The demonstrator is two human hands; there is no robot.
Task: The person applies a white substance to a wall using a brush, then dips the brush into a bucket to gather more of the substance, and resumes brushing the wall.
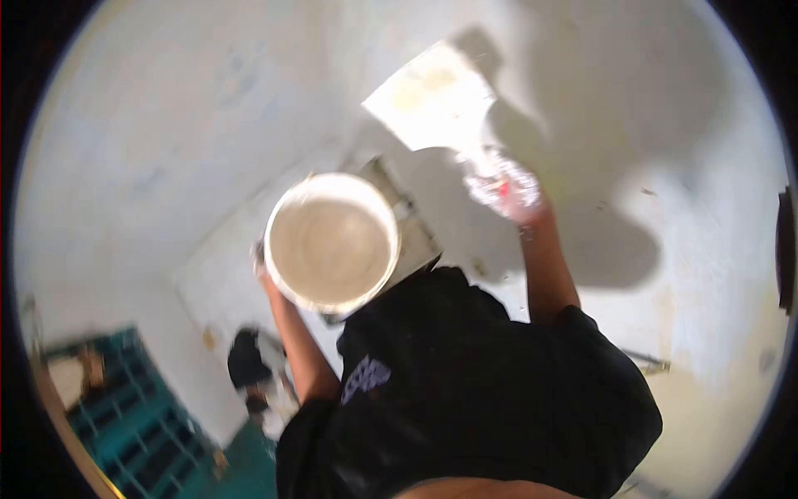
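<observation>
— Firstly, is there any writing on record?

— One item only: a pale purple print (366, 378) on the black shirt (499, 391). It is blurred and cannot be read.

— Pose of the hands?

— The left hand (263, 264) sits at the top of a bent forearm, curled against the outer left side of a white bucket (332, 178) and gripping it. Most of its fingers are hidden behind the rim. The right hand (503, 187) is smeared with white material. Its arm reaches up toward the white wall (208, 108), and the fist is closed round the handle of a broad filling knife (428, 100).

— Position and heading of the two items?

— The bucket is held just above the chest, between shirt and wall. Its mouth is turned to the camera and shows a pale fill inside. The knife's long axis runs from the right hand up and to the left. Its broad face shows to the camera, with the wide working edge leading to the upper left. Whether the blade touches the wall cannot be told. The knife's shadow lies on the wall just beside it.
</observation>
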